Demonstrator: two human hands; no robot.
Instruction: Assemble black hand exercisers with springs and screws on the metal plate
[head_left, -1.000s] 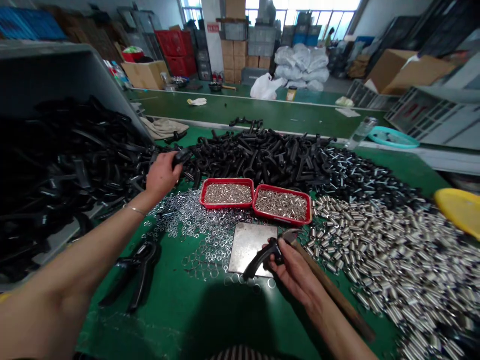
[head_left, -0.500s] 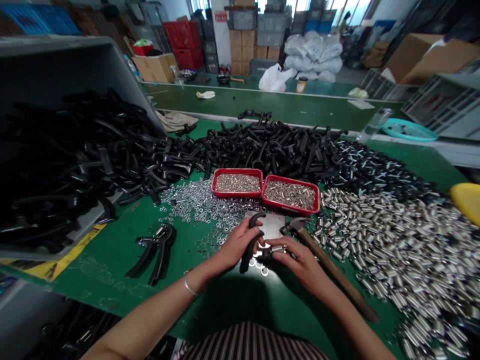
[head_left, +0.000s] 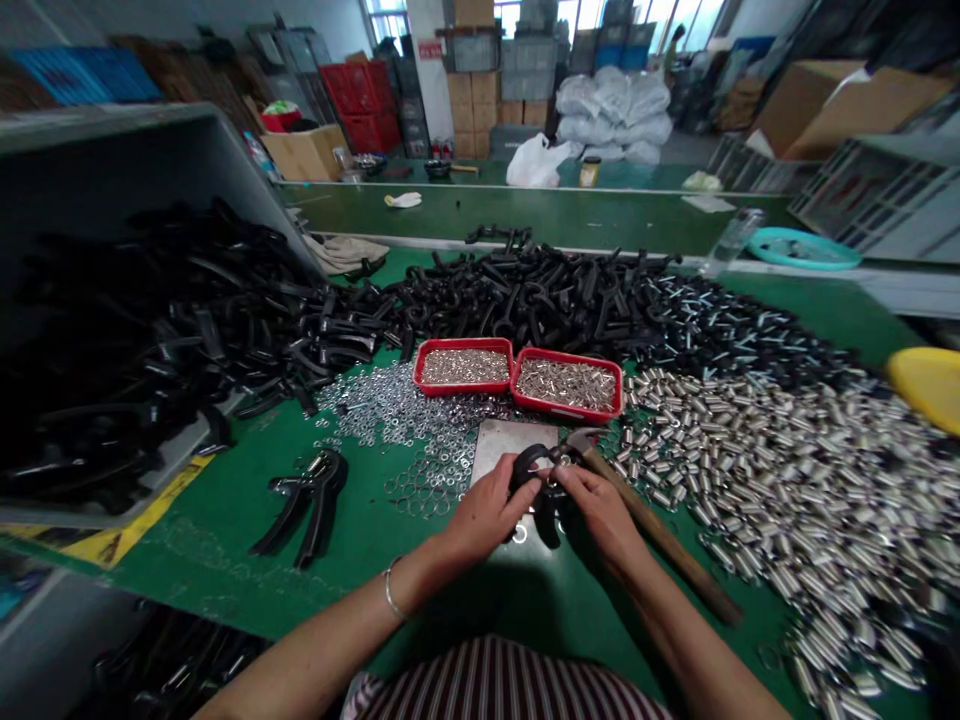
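Observation:
Both my hands meet at the near edge of a small metal plate [head_left: 504, 442] on the green table. My left hand [head_left: 484, 512] grips a curved black plastic handle piece [head_left: 527, 462]. My right hand [head_left: 600, 505] is closed on a second black handle piece [head_left: 549, 518], pressed against the first. A small metal part sits between them; I cannot make out what it is. A wooden-handled hammer [head_left: 651, 528] lies just right of my right hand.
Two red trays [head_left: 517, 351] of small metal parts stand behind the plate. Washers [head_left: 394, 415] are scattered left of it, and silver sleeves [head_left: 757, 460] lie heaped at right. Black handles [head_left: 525, 290] are piled behind and in the grey bin [head_left: 135, 330] at left. An assembled black gripper [head_left: 307, 500] lies at left.
My left hand left the black handle pile with a piece and came to the plate. Both hands now press the two black pieces together, a little nearer the hammer head.

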